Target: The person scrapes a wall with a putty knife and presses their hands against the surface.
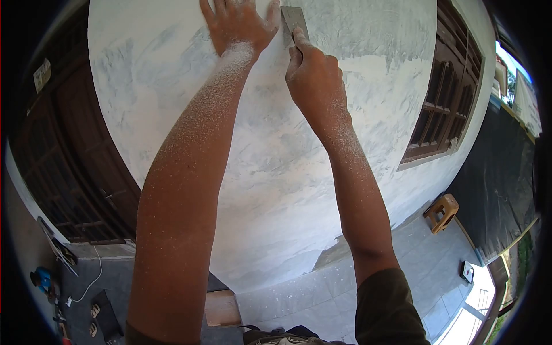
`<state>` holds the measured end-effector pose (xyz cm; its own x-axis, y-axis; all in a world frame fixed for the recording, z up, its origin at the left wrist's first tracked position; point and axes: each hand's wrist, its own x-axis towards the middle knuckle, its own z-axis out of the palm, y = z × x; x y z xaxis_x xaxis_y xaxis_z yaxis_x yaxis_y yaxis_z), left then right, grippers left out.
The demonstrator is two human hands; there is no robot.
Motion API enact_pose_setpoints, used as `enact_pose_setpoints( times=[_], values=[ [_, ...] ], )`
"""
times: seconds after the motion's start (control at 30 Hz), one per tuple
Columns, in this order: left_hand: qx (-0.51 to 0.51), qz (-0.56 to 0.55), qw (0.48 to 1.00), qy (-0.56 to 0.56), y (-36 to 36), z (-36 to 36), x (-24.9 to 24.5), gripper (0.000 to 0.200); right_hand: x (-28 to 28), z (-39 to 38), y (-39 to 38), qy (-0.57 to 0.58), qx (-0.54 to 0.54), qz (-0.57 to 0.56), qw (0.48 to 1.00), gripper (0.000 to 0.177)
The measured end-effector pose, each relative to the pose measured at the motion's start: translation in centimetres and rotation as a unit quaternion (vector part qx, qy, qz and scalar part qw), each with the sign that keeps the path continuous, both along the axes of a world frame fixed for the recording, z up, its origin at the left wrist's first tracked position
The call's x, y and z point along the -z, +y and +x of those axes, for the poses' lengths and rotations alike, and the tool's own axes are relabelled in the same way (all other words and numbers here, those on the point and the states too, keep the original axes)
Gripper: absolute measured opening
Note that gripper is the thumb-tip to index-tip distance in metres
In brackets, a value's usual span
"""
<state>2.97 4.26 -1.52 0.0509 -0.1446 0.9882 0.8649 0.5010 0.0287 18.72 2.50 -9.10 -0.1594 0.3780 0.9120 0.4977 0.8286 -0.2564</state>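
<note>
Flat against the patchy white and grey wall (276,149), my left hand (238,23) rests with its fingers spread; their tips run past the top of the view. White dust coats that wrist and forearm. Just to its right, my right hand (316,72) grips a scraper (295,20) with a flat metal blade. The index finger lies along the blade, which is up against the wall. The scraper's handle is hidden inside the fist. Some dust also shows on the right wrist.
A dark wooden door (86,132) stands at left and a brown shuttered window (445,95) at right. On the tiled floor are a brown stool (441,213), a blue tool (41,279) with a white cable (95,287), and a cardboard piece (223,309). Black sheeting (494,184) hangs at right.
</note>
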Motion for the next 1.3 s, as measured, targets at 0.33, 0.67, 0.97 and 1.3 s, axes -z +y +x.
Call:
enact_pose_setpoints(
  times=[0.33,0.67,0.97,1.3],
  values=[
    [0.018,0.004,1.0,-0.001,-0.3,0.2,0.1,0.072,-0.4,-0.1,0.0,-0.004,0.005,-0.009,1.0,0.041],
    [0.011,-0.006,1.0,-0.013,-0.4,0.4,-0.1,0.069,-0.8,-0.1,-0.2,0.023,-0.005,-0.01,1.0,0.036],
    [0.006,0.004,1.0,0.003,-0.2,0.1,-0.1,0.069,-0.3,-0.2,0.3,0.017,0.001,0.001,1.0,0.038],
    [0.017,0.005,1.0,0.0,-0.2,0.2,-0.2,0.069,-0.8,-0.1,0.5,0.022,-0.009,0.03,0.999,0.039]
  ],
)
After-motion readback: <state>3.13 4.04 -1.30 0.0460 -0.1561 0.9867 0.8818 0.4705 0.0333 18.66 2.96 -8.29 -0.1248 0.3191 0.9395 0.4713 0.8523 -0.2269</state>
